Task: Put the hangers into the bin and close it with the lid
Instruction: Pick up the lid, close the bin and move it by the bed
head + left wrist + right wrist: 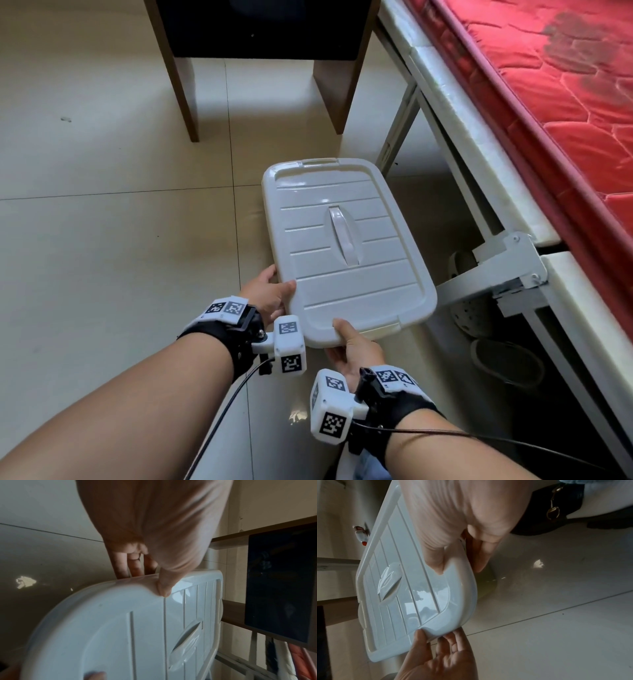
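Note:
A white ribbed lid [346, 246] with a moulded handle [342, 234] is held flat, low over the floor. My left hand [270, 294] grips its near left corner, thumb on top and fingers underneath. My right hand [352, 349] grips the near edge the same way. The left wrist view shows the left thumb [164, 588] pressed on the lid [120, 635]. In the right wrist view both hands hold the lid [412, 588]. A pale yellowish bin [486, 586] shows just under it; in the head view only its rim [380, 330] peeks out. No hangers are visible.
A white metal bed frame [507, 263] with a red mattress [555, 85] runs along the right. Slippers [507, 363] lie under it. A wooden cabinet [260, 51] on legs stands ahead. Pale floor tiles [120, 240] stretch to the left.

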### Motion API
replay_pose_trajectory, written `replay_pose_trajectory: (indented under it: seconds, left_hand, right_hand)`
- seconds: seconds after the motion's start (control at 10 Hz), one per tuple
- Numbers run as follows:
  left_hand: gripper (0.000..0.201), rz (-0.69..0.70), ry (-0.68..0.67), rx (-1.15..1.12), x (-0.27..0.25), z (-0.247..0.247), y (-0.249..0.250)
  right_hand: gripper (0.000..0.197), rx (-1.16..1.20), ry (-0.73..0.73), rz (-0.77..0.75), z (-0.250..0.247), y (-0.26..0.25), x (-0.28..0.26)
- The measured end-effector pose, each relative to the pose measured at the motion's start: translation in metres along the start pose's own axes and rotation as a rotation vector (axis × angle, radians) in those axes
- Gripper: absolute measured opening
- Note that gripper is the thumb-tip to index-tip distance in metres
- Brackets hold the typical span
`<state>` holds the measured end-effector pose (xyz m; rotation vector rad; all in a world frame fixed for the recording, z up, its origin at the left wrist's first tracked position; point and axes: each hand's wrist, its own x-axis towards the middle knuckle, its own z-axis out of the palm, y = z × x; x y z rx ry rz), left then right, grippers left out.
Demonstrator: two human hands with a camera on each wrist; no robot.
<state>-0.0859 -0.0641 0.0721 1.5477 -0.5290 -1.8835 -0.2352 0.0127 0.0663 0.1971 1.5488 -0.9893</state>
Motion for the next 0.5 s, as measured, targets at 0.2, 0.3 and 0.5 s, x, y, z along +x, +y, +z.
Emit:
replay_pose_trajectory:
  seconds: [0.2,0.3,0.5]
  left_hand:
    - [0.046,0.022,0.07,-0.011,0.001,-0.006,-0.005]
    - [0.043,-0.016,0.074,0.0,0.0,-0.011,-0.007]
    - [0.045,0.028,0.23,0.25,-0.014,-0.031,-0.008]
  right_hand:
    - [0.032,-0.115,-0.09,0.091,-0.005,0.003,0.008]
    - [0.03,-0.163,-0.09,0.081,-0.004,0.002,0.004]
    - [0.113,-0.436,0.216,-0.018,-0.018,0.006,0.024]
